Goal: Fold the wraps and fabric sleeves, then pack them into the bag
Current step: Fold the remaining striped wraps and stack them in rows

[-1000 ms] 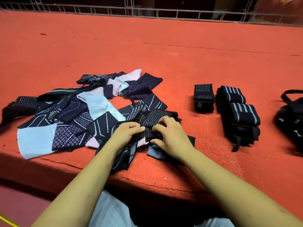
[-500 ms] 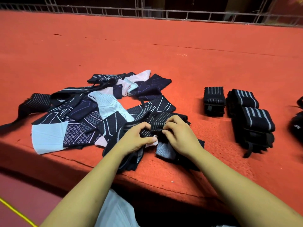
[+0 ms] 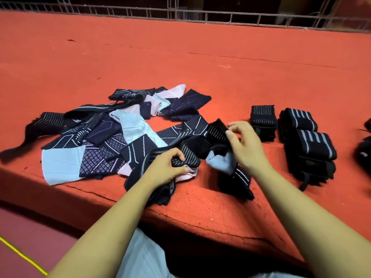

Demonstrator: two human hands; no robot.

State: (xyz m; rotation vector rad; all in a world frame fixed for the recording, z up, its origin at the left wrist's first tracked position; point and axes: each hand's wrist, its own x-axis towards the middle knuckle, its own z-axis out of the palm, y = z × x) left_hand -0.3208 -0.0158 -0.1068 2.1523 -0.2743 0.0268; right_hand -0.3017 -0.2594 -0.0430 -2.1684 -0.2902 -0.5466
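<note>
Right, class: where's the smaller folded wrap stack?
Head view, right side: the smaller stack sits on the red ledge between the right hand and bigger stack.

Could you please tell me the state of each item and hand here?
Black wrap with thin grey stripes: unfolded, held in both hands.
Left hand: grips the wrap.
Right hand: pinches its raised end.
Pile of navy, pale-blue and pink fabric sleeves: unfolded.
Black grey-striped folded wraps: stacked, unpacked.
Black bag: cropped, opening unseen.
</note>
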